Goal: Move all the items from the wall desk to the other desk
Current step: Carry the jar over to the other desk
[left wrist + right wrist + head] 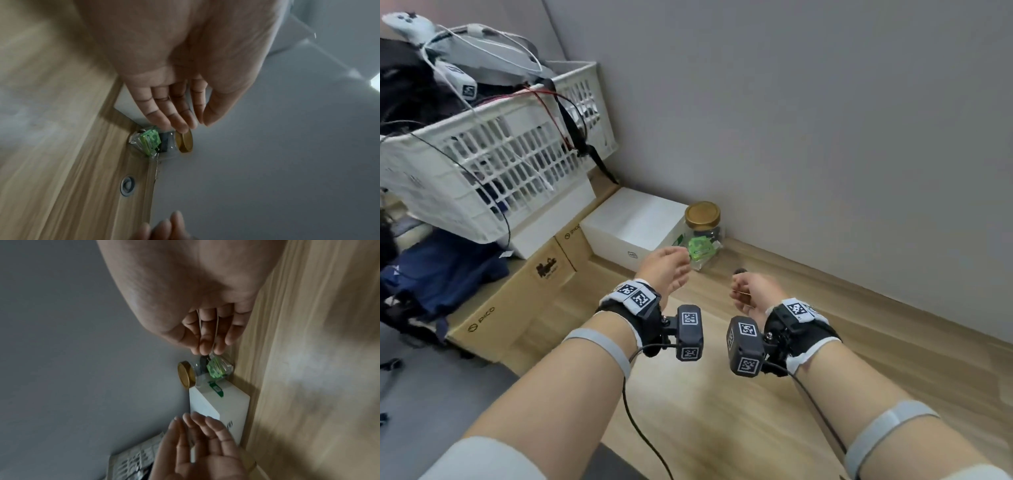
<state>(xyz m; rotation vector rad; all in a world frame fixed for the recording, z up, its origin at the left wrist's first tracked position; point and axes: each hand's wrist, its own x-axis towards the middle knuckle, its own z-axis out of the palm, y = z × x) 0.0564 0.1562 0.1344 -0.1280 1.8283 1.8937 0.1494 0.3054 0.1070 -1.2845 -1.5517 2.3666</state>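
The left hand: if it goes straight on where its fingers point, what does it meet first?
Probably the glass jar near its gold lid; the left hand has not yet touched it, though depth is uncertain.

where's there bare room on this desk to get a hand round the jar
Bare wood desk lies right of the jar along the wall and in front of it, where both hands hover. The jar's left is tight: the white box sits right beside it, with cardboard boxes and the white basket beyond.
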